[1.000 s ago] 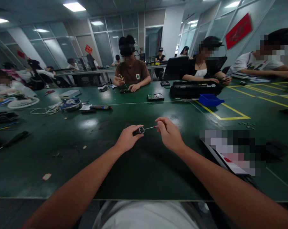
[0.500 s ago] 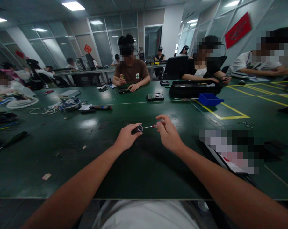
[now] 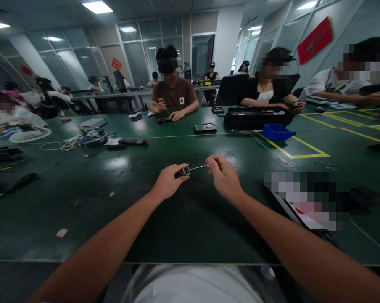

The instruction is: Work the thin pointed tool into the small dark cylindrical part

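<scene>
Near the middle of the green table (image 3: 114, 227), my left hand (image 3: 167, 182) grips a small dark cylindrical part (image 3: 186, 171) between thumb and fingers, its round end turned to the right. My right hand (image 3: 224, 176) pinches the red handle of a thin screwdriver (image 3: 197, 168). The metal shaft points left, and its tip is at the round end of the part; whether it touches inside is too small to tell.
Ahead lie a circuit-board device (image 3: 205, 128), a blue bin (image 3: 277, 131) and a long black casing (image 3: 257, 118). A dark tool (image 3: 133, 142) and cables (image 3: 64, 145) are ahead left. A pixelated flat object (image 3: 306, 206) lies right. People sit across the table.
The fingers of my right hand have closed in around the screwdriver handle; the forefinger was raised before. My left hand has hardly moved.
</scene>
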`<act>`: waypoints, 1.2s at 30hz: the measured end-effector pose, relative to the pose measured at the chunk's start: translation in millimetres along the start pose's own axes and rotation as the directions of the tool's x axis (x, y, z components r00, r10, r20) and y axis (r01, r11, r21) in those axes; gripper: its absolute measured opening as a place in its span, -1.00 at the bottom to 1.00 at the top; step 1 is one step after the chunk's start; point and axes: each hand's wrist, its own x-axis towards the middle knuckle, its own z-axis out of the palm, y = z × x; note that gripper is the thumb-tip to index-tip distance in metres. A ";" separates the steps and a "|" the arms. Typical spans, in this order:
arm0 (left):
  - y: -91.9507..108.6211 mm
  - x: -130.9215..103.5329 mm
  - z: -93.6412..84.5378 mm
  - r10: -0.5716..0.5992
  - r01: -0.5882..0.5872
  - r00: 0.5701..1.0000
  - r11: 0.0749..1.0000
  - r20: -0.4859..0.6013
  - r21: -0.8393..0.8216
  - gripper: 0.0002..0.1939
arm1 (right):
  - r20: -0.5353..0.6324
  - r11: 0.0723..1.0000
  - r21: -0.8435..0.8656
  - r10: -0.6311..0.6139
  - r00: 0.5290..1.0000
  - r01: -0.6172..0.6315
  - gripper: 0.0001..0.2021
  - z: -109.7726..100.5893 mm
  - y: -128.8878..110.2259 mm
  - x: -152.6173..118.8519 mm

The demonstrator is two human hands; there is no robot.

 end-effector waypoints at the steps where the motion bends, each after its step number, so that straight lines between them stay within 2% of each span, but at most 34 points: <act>1: 0.5 0.1 -0.3 -0.006 0.006 1.000 1.000 -0.004 -0.002 -0.56 | -0.006 0.999 0.039 0.007 1.000 -0.007 -0.81 0.4 0.4 0.1; 5: 0.8 -0.1 -1.8 -0.008 0.008 1.000 1.000 -0.025 -0.010 -0.56 | -0.037 0.971 0.228 0.086 0.996 -0.075 -0.81 4.1 3.6 3.6; 8: -0.2 -0.7 -2.5 0.064 -0.064 0.998 0.998 -0.005 -0.020 -0.56 | -0.027 0.895 0.403 0.221 0.975 -0.191 -0.76 5.2 8.4 8.5; 10: -0.8 -0.6 -2.8 0.126 -0.126 0.992 0.992 0.006 -0.012 -0.56 | 0.035 0.801 0.515 0.334 0.942 -0.304 -0.74 3.9 12.4 11.8; 12: -1.2 -0.1 -3.0 0.170 -0.170 0.985 0.985 0.008 0.011 -0.57 | 0.141 0.725 0.566 0.384 0.913 -0.392 -0.72 2.0 15.9 14.1; 13: -1.2 0.2 -3.0 0.179 -0.180 0.984 0.983 0.009 0.023 -0.57 | 0.150 0.714 0.577 0.385 0.911 -0.396 -0.72 1.3 17.1 14.7; 20: 0.2 -0.1 -3.7 0.128 -0.129 0.992 0.990 0.015 0.060 -0.56 | -0.047 0.858 0.464 0.272 0.961 -0.220 -0.69 3.7 13.8 12.6; 31: 4.3 0.0 -4.8 0.089 -0.088 0.996 0.994 -0.020 0.058 -0.55 | -0.099 0.975 0.221 0.036 0.994 -0.014 -0.75 2.8 2.4 4.6; 36: 2.7 -0.3 -4.7 0.100 -0.099 0.995 0.993 -0.019 0.063 -0.55 | -0.092 0.995 0.105 0.012 0.996 -0.002 -0.74 -0.5 -6.3 2.3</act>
